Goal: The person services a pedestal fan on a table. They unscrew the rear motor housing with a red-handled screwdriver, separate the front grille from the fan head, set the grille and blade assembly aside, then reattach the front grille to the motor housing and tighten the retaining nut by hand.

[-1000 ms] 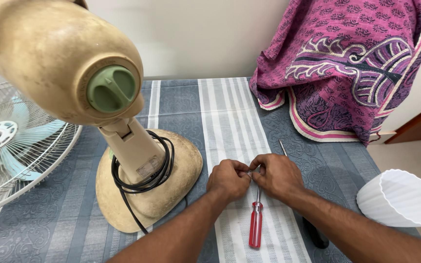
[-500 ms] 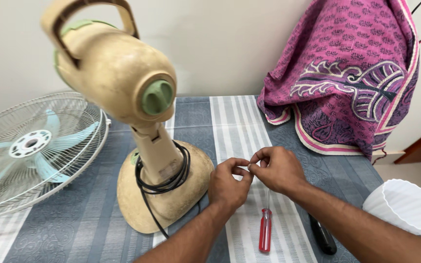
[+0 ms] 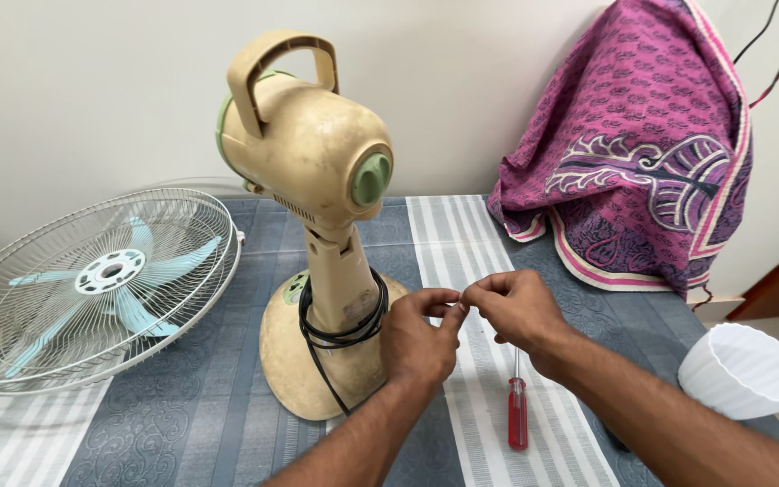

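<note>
Small part pinched between both grips, left hand [image 3: 418, 338] and right hand [image 3: 517, 311], fingertips meeting; part too small to identify. Judged light, easily dropped; pinch hold suits. Screwdriver [image 3: 517, 417] lies on bench [image 3: 209, 424] below grips; fan [image 3: 322, 234] stands left.

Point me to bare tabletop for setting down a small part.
Free: the striped cloth between the fan body and the purple fabric bundle; also front left, below the fan guard. Crowded: around both hands, left hand, right hand, with the red screwdriver and white pot nearby.

Bare forearms, ringless hands [image 3: 471, 329]
</note>
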